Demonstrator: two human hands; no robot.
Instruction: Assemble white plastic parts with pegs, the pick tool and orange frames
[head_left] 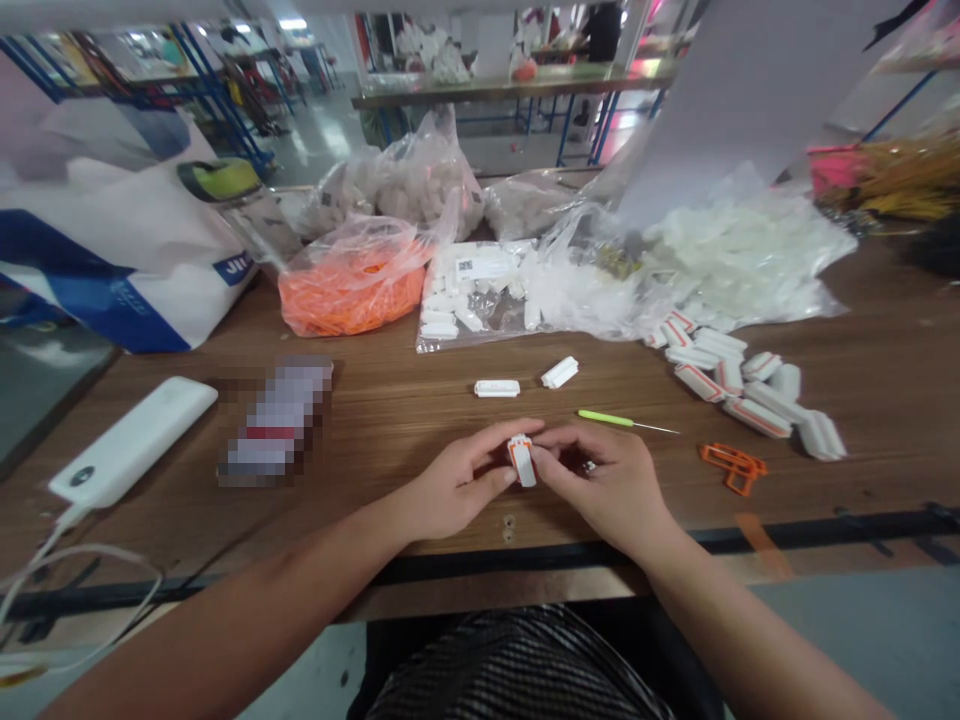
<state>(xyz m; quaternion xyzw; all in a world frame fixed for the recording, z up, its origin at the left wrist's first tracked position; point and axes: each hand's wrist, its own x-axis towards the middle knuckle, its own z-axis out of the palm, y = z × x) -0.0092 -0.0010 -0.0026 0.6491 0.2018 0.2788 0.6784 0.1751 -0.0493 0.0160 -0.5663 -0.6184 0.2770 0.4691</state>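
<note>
The left hand [454,487] and right hand [609,488] grip a white-and-orange plastic part [522,461] between them from either side, its long axis pointing away from the person.

L hand [457,487], R hand [611,490] on white/orange plastic pc [523,462]

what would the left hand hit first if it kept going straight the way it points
The left hand is already on the white and orange plastic part, so that comes first. Just past it is the right hand, also on that part, though depth is hard to judge here.
</note>
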